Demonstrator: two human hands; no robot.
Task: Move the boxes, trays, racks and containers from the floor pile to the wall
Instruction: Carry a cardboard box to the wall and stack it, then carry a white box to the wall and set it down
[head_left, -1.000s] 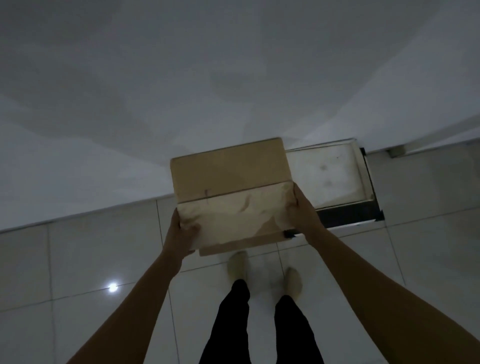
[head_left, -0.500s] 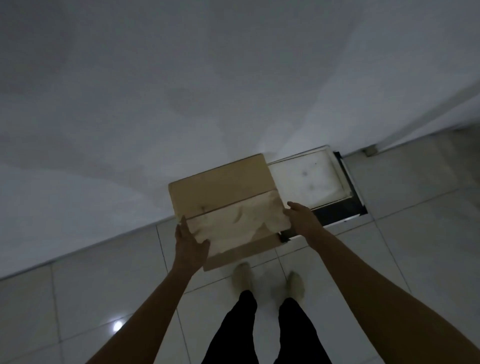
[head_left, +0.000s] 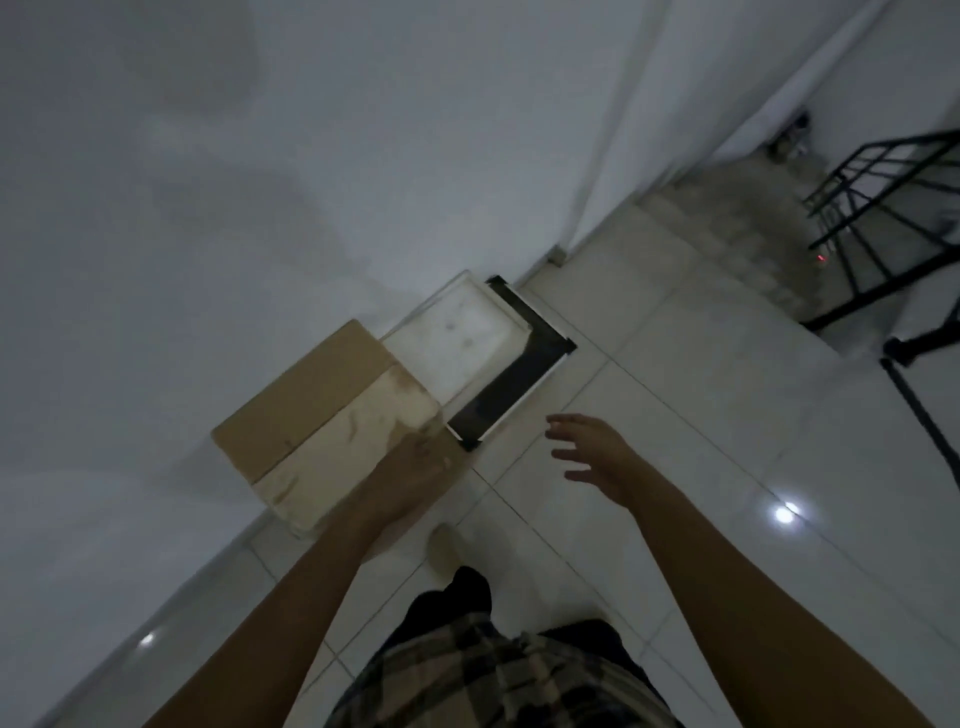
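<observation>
Against the wall (head_left: 260, 208), cardboard box (head_left: 322, 415) under flat left hand (head_left: 415, 470); right hand (head_left: 592, 457) spread, apart.

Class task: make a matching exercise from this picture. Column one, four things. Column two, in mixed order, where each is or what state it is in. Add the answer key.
Column one
1 cardboard box
2 white tray
3 left hand
4 right hand

Column two
A fingers spread, holding nothing
B resting on the box's near corner
C at the wall, overlapping a black frame
D at the wall, left of the tray

Pairs: 1-D, 2-C, 3-B, 4-A
</observation>
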